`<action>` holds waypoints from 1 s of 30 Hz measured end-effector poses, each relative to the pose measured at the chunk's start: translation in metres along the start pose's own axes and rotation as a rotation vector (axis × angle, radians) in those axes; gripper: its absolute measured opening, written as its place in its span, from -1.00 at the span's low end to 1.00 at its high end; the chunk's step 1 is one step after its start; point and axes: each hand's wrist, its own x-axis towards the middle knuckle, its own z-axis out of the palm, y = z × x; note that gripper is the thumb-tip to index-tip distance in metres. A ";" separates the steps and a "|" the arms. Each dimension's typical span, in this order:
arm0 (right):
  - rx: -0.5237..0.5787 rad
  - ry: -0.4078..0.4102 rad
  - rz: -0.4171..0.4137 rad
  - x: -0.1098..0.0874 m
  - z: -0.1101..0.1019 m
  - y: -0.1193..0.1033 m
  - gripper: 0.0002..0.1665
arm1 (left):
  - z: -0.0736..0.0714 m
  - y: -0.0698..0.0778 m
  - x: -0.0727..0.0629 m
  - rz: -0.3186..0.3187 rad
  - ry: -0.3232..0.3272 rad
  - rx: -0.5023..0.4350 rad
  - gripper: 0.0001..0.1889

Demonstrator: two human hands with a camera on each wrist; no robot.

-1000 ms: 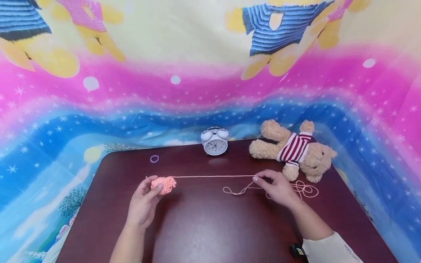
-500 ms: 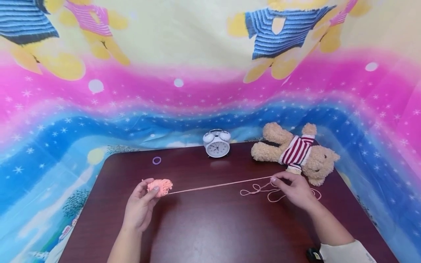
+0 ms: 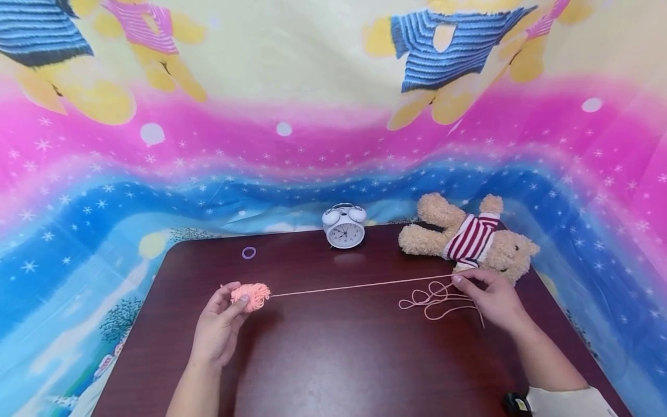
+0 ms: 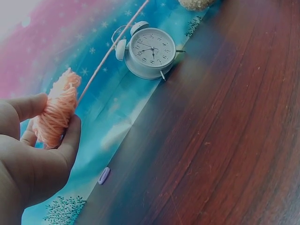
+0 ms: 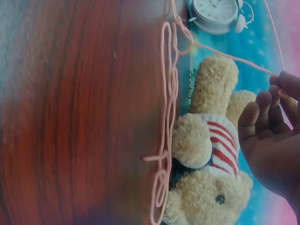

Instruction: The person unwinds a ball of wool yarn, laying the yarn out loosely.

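A small ball of peach yarn (image 3: 252, 296) is held in my left hand (image 3: 217, 329), thumb on the near side and fingers behind it. From the ball a single strand (image 3: 365, 285) runs taut above the table to my right hand (image 3: 492, 298), which pinches it between thumb and fingertips. Loose loops of the same yarn (image 3: 432, 301) lie on the table below and left of the right hand. In the left wrist view the ball (image 4: 57, 111) sits between thumb and fingers. The right wrist view shows the slack yarn (image 5: 168, 93) lying along the table.
A white alarm clock (image 3: 344, 227) stands at the table's back edge. A teddy bear (image 3: 471, 237) in a striped shirt lies on its side at the back right, close behind the right hand. A purple ring (image 3: 249, 253) lies at the back left of the dark wooden table (image 3: 312, 359).
My right hand has moved to the right, drawing a longer strand out from the ball. The loose loops have shifted right with it. My left hand has moved slightly left, still holding the ball.
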 end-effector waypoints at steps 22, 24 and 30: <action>-0.043 0.084 0.052 -0.006 -0.031 0.015 -0.47 | -0.014 -0.003 0.001 0.011 -0.047 -0.055 -0.72; -0.043 0.082 0.058 -0.006 -0.031 0.017 -0.47 | -0.013 -0.003 0.002 0.010 -0.047 -0.077 -0.79; -0.052 0.117 0.048 -0.008 -0.035 0.026 -0.55 | -0.012 0.000 0.004 -0.016 -0.052 -0.121 -0.71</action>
